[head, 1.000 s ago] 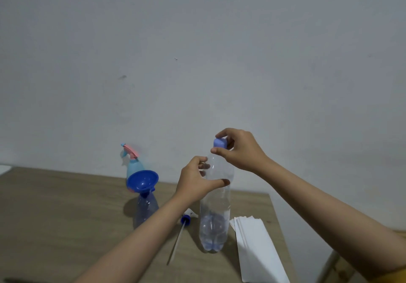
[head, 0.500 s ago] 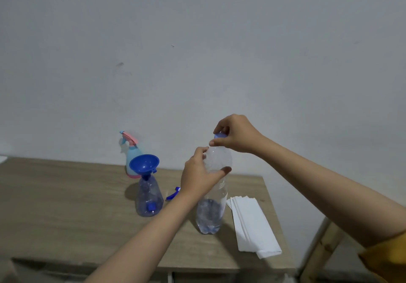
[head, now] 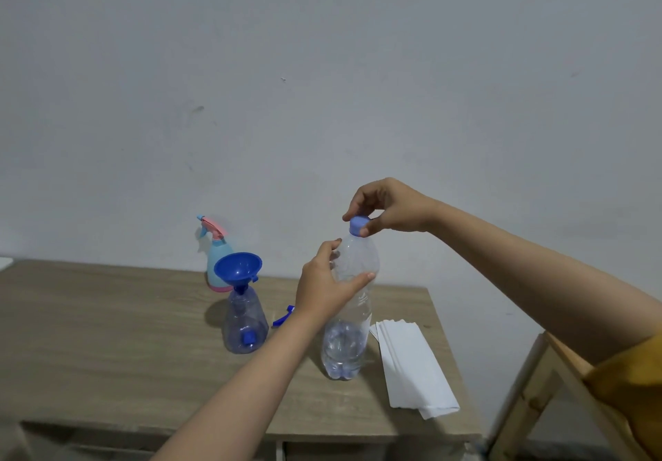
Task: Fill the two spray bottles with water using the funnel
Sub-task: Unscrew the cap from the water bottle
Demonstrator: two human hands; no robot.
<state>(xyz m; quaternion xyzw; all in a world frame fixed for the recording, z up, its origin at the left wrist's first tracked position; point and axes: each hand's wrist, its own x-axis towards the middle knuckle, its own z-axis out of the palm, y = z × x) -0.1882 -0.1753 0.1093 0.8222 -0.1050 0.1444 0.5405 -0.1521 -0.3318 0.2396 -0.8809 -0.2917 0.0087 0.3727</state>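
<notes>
Here the left hand (head: 324, 290) wraps the water bottle's (head: 349, 310) upper body where it stands on the table (head: 107, 335); thin, mostly empty plastic probably dents, so grip gently. Above, right fingertips (head: 364, 232) pinch its cap (head: 359, 226). Further back, the funnel (head: 237, 268) sits in the clear spray bottle (head: 245, 321).

Clear glossy plastic water bottle (head: 346, 321) on a matt wood-grain table (head: 107, 335) (white folded paper (head: 412, 364) beside).
</notes>
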